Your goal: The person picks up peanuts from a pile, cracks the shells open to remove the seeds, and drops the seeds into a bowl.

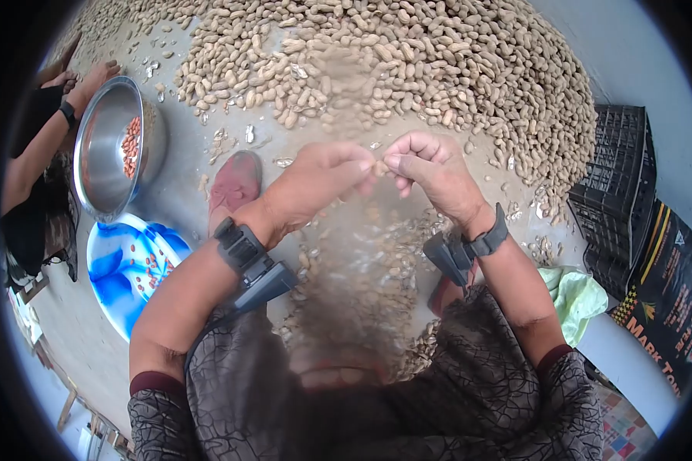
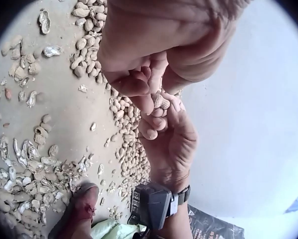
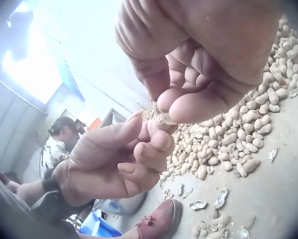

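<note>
Both hands meet over the floor in front of the body, with a peanut between their fingertips. My left hand pinches one side of it with thumb and fingers. From the other side my right hand grips the same peanut, its other fingers curled in. In the right wrist view, the shell shows pale right at the thumb tips. Fingers hide much of it. Behind the hands spreads a large heap of unshelled peanuts. Below them, broken shells are scattered between the feet.
At left, a steel basin holds reddish kernels, beside a blue-and-white basin with several more. Another person's arm reaches to the steel basin. A black crate, a green bag and a black printed sack stand at right.
</note>
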